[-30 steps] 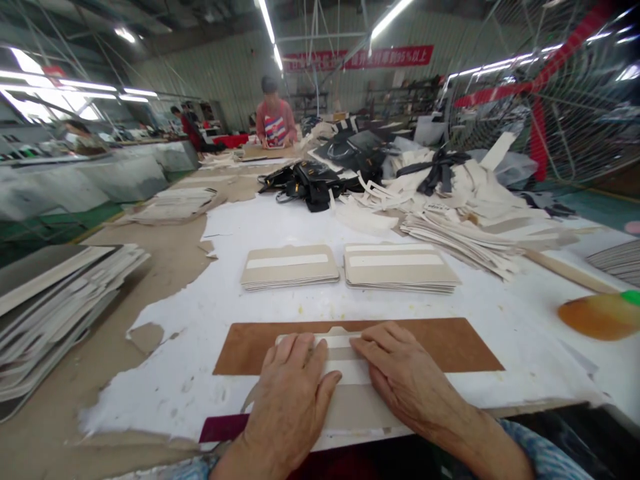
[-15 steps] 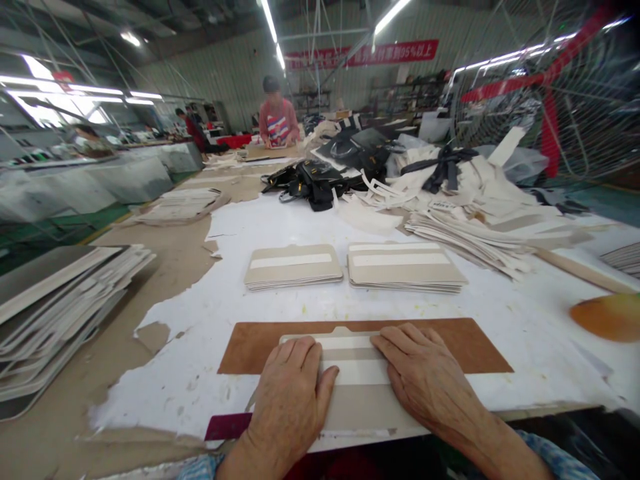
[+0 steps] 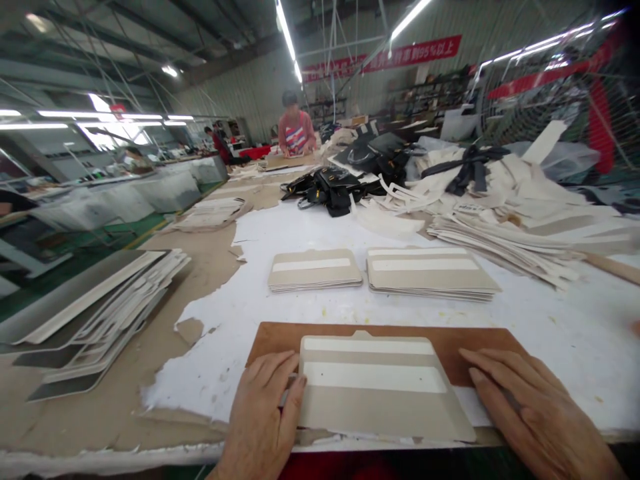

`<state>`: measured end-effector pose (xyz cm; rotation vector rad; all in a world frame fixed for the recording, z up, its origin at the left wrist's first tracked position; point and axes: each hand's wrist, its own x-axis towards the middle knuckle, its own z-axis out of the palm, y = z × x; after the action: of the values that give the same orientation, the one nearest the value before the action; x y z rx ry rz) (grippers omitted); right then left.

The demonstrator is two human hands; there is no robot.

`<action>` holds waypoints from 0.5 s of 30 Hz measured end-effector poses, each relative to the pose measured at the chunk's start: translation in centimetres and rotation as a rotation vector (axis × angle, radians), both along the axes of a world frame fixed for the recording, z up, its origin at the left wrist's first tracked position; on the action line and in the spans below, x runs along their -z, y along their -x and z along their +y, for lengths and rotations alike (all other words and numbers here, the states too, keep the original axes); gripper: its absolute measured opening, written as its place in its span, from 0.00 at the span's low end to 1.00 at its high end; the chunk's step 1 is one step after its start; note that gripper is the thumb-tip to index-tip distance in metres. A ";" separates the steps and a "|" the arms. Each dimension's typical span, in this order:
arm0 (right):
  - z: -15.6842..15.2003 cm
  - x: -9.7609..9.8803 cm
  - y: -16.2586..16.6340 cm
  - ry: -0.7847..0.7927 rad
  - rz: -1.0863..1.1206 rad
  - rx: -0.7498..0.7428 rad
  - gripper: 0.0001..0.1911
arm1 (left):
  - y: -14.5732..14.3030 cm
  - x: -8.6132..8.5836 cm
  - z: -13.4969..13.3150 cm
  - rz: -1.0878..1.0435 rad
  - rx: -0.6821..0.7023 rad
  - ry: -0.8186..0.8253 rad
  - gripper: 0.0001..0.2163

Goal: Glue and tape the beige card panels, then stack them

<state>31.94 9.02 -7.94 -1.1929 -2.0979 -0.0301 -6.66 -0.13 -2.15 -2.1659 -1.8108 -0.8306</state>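
Observation:
A beige panel with two white strips across it lies flat at the table's front edge. Its upper part overlaps a long brown leather-like piece. At the panel's left edge rests my left hand, fingers stretched forward and thumb apart, by the panel's side; what lies under the palm is hidden. My right hand is flat and open to the right of the panel, its fingertips over the brown piece's right end. Beyond them sit two piles of similar beige panels, a left pile and a right pile.
On the left stands a stack of grey and white pieces. Cream offcuts and black bag parts heap up at the back right. Torn white paper covers the tabletop. A co-worker stands at the far end.
Both hands have come off the panel's face: the left to its left side, the right outward to the right. The panel's white strips now show fully. The view has swung slightly left.

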 end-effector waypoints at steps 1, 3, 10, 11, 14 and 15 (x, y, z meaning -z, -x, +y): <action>-0.3 0.1 0.0 0.007 0.000 -0.005 0.15 | -0.4 0.0 0.0 0.003 0.003 0.018 0.11; -0.8 0.5 0.2 0.002 -0.045 -0.034 0.16 | -1.1 0.2 0.0 0.013 -0.001 0.042 0.11; -2.2 1.9 1.2 -0.042 -0.132 -0.168 0.19 | -1.5 1.3 -0.7 -0.060 0.000 0.105 0.14; -2.4 1.7 1.6 0.001 -0.078 -0.131 0.20 | -1.4 1.4 -0.8 -0.101 -0.012 0.133 0.15; -2.7 0.5 2.8 0.207 0.097 -0.011 0.21 | -1.1 1.6 -0.9 -0.271 -0.074 0.260 0.18; -2.8 0.0 3.1 0.307 0.156 0.012 0.21 | -1.1 1.5 -0.8 -0.345 -0.093 0.301 0.19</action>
<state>28.83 6.21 -7.93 -1.3391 -2.0052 0.3806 -5.57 -0.96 -3.68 -2.1934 -2.3192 -1.0199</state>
